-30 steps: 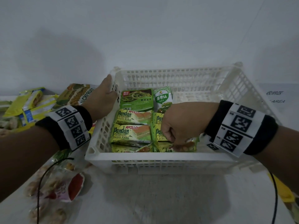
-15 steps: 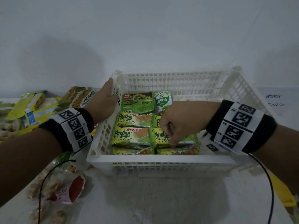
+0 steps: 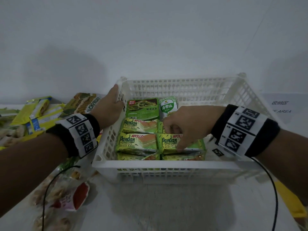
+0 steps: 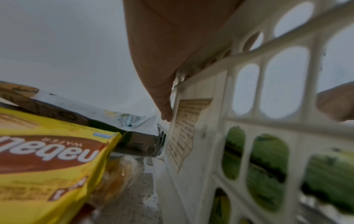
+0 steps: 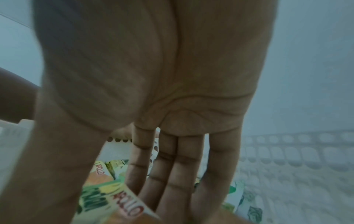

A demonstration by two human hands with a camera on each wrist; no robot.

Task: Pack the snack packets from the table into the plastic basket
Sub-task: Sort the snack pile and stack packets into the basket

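Note:
A white plastic basket [image 3: 166, 165] stands in the middle of the table. Inside it lie several green Pandan cake packets [image 3: 136, 142] and, at the back, two other green packets [image 3: 142, 108]. My left hand [image 3: 108, 107] grips the basket's left rim, palm over the rim [image 4: 201, 121] and thumb outside. Down in the basket, my right hand [image 3: 175, 139] pinches the front-right Pandan packet [image 3: 168, 145], thumb at its near edge and fingers at its far edge. In the right wrist view this packet [image 5: 107, 201] sits between thumb and fingers [image 5: 172, 174].
Left of the basket lie a jackfruit packet [image 3: 81, 104], yellow packets [image 3: 33, 114] and a yellow wafer packet [image 4: 47, 166]. Clear snack bags with a red label [image 3: 70, 197] lie front left. A yellow packet [image 3: 288, 197] is at the right edge. A wall stands close behind.
My right hand has uncurled from a fist and spread over the front-right Pandan packet, which now lies flat in the row. The left hand has stayed on the rim.

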